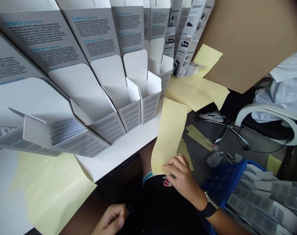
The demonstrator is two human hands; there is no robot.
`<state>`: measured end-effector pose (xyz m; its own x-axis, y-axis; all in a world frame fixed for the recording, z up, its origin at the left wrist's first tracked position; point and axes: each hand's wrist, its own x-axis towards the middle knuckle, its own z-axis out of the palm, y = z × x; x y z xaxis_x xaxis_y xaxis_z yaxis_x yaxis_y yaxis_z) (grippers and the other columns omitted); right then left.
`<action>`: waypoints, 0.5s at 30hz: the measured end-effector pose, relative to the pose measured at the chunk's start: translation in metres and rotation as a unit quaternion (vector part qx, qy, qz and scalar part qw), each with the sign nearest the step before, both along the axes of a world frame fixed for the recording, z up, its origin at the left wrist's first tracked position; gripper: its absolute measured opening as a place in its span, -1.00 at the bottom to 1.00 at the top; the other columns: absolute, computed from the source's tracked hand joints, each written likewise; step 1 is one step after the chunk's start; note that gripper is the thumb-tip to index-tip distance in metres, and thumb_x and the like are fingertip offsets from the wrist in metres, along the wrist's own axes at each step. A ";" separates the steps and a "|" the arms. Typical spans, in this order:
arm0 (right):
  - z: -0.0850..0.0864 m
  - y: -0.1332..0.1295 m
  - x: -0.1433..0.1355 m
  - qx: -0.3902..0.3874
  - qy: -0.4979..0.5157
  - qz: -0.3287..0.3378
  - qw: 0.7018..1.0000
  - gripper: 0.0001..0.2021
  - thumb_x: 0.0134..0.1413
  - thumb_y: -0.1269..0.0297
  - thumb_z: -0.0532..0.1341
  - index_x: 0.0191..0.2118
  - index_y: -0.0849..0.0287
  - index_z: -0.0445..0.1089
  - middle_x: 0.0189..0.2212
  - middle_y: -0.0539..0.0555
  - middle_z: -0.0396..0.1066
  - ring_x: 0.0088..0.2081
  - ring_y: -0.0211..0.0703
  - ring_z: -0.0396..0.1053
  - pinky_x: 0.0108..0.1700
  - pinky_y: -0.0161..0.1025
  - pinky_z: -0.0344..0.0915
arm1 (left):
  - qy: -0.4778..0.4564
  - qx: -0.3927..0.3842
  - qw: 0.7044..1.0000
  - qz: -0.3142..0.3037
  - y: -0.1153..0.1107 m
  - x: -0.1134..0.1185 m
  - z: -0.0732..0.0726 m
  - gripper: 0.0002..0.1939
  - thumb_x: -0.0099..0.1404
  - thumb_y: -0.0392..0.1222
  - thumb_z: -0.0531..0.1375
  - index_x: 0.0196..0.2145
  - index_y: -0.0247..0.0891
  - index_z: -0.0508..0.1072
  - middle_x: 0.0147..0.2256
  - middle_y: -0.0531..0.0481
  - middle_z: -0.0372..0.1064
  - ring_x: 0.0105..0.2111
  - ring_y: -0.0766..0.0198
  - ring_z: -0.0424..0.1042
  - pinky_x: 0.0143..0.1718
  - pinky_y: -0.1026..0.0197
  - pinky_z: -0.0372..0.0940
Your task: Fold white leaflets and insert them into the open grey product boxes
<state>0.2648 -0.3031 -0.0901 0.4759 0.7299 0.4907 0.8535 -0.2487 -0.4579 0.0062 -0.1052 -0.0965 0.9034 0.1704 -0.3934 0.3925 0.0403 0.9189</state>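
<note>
My right hand [181,176], with a dark band and a bracelet on the wrist, grips the near end of a long strip of yellow paper [170,127]. The strip extends upward over the table's edge. Low in the view, my left hand [112,218] is closed above my lap. A small, blurred object pokes out beside its fingers, too unclear to name. Open-topped grey and white boxes [130,112] stand in a row on the white table [99,166]. In one box a stack of folded papers [67,130] shows.
A wide yellow sheet [57,192] hangs over the table edge at left. More yellow paper [197,91] lies at the far end. On the right are a blue crate [219,178] of boxes, a chair [271,111] with a seated person, and scraps on the floor.
</note>
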 end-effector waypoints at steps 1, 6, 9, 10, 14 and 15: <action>-0.001 0.000 -0.002 -0.002 0.003 0.010 1.000 -0.67 0.01 0.70 0.15 -0.22 0.15 0.45 -0.35 0.08 0.29 -0.20 -0.06 0.20 -0.03 0.01 0.17 | -0.008 -0.015 1.000 -0.010 -0.001 0.011 -0.001 -0.41 0.37 0.34 0.07 -0.48 -0.28 0.22 -0.50 0.03 0.18 -0.44 0.31 0.18 -0.34 0.26 0.19; -0.005 0.005 -0.014 -0.011 0.016 0.045 0.999 -0.70 0.01 0.69 0.16 -0.24 0.16 0.45 -0.36 0.07 0.29 -0.20 -0.06 0.20 -0.01 0.03 0.18 | -0.068 -0.034 0.997 0.006 -0.005 0.089 0.006 -0.35 0.39 0.18 0.17 0.29 -0.17 0.20 0.25 -0.24 0.22 0.25 -0.01 0.23 0.31 -0.04 0.08; -0.005 0.007 -0.021 -0.013 0.004 0.053 0.998 -0.73 0.07 0.66 0.15 -0.26 0.15 0.45 -0.39 0.06 0.27 -0.23 -0.10 0.20 -0.01 0.01 0.18 | -0.077 -0.095 0.992 0.010 -0.005 0.140 0.004 -0.09 0.25 0.18 0.31 0.37 -0.31 0.08 0.30 -0.36 0.16 0.27 -0.09 0.25 0.29 -0.08 0.14; -0.006 0.007 -0.023 -0.016 0.000 0.057 0.998 -0.74 0.10 0.65 0.15 -0.27 0.14 0.46 -0.40 0.05 0.27 -0.25 -0.11 0.19 -0.01 0.01 0.19 | -0.065 -0.102 0.993 0.005 -0.006 0.155 0.001 -0.03 0.22 0.15 0.34 0.38 -0.35 0.05 0.25 -0.38 0.25 0.21 -0.09 0.32 0.24 -0.07 0.21; -0.010 0.007 -0.035 -0.042 0.005 0.080 0.996 -0.78 0.18 0.61 0.15 -0.34 0.15 0.45 -0.44 0.01 0.26 -0.28 -0.16 0.18 0.08 0.03 0.16 | 0.000 -0.088 0.996 -0.021 -0.009 0.190 -0.020 -0.17 0.16 0.06 0.38 0.27 -0.40 0.28 -0.15 -0.25 0.56 -0.19 0.02 0.55 -0.19 0.09 0.39; -0.012 0.006 -0.037 -0.045 0.015 0.092 0.995 -0.81 0.20 0.56 0.18 -0.35 0.16 0.45 -0.44 0.01 0.26 -0.27 -0.17 0.18 0.07 0.02 0.17 | 0.007 -0.085 0.996 -0.028 -0.010 0.193 -0.027 -0.28 0.14 0.04 0.39 0.16 -0.41 0.39 -0.23 -0.20 0.57 -0.29 0.07 0.54 -0.29 0.15 0.37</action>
